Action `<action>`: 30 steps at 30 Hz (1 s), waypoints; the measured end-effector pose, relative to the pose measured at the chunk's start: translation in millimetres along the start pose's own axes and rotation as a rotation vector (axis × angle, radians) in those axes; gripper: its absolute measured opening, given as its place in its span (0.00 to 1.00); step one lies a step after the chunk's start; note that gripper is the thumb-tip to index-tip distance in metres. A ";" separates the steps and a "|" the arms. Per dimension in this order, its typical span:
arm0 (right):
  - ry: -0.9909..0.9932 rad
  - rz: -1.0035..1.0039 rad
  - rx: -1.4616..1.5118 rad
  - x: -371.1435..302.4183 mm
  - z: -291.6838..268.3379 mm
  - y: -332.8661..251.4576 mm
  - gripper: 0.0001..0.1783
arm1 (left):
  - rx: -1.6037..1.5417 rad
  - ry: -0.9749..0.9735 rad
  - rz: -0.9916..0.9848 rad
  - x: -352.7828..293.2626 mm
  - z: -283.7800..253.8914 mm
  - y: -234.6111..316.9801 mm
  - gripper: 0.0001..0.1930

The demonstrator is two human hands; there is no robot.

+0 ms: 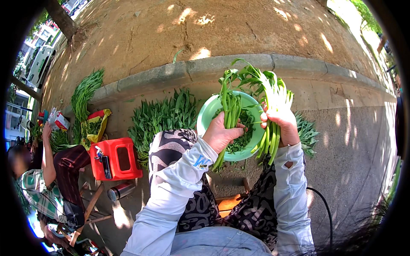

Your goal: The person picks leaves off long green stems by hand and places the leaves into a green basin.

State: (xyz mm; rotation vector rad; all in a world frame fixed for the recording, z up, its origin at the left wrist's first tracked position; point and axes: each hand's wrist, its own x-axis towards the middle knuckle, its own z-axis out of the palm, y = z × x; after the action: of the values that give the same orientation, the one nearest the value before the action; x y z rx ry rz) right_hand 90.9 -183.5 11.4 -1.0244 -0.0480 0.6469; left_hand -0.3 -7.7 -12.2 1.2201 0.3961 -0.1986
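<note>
My left hand (pixel 223 134) is closed around a bunch of long-stemmed leafy greens (pixel 231 106), which look like water spinach. Its stem ends stick out below my fist. In my right hand (pixel 282 121) is a second, thicker bunch of the same greens (pixel 273 88), its upper part in bright sun and its cut stems pointing down. Both bunches are held upright over a light green plastic basin (pixel 204 114). Loose green leaves (pixel 244 144) lie inside the basin, partly hidden by my hands. The basin stands in front of my knees.
Heaps of greens lie left of the basin (pixel 160 113) and right of it (pixel 304 133). A red plastic stool (pixel 133 158) holding keys and a phone stands at left, beside a metal flask (pixel 121 190). Another person (pixel 42 183) sits far left. A stone curb (pixel 149 77) runs behind.
</note>
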 end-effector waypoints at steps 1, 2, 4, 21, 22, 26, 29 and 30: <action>-0.003 -0.001 0.007 0.3 -0.2 0.2 0.11 | -0.016 0.012 0.009 -0.3 -0.3 0.2 0.18; -0.006 -0.007 0.008 0.7 -0.6 0.8 0.11 | -0.031 0.023 0.018 -0.7 -0.3 0.5 0.18; -0.010 -0.022 0.008 1.0 -2.2 1.9 0.12 | -0.046 0.039 0.034 -0.1 -1.0 0.4 0.17; 0.078 -0.055 0.060 -0.9 5.1 0.4 0.13 | -0.270 0.264 0.059 2.4 -6.8 3.5 0.12; 0.071 -0.039 0.006 -2.8 6.1 0.6 0.12 | -0.296 0.254 0.040 2.4 -7.2 3.9 0.11; -0.031 -0.052 -0.178 -3.4 10.8 5.8 0.10 | -0.408 0.203 0.008 2.8 -8.8 2.9 0.12; -0.063 -0.077 -0.216 -3.5 15.5 13.7 0.15 | -0.399 0.162 0.028 1.9 -5.7 6.6 0.13; -0.097 -0.093 -0.225 -3.2 17.8 14.9 0.16 | -0.396 0.163 0.023 0.6 -4.0 8.6 0.13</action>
State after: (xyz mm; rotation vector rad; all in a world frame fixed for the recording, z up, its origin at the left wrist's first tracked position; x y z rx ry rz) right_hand 75.2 -166.1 9.8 -1.1998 -0.2567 0.6155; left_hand 2.6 -1.1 -6.1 0.8519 0.5356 0.0018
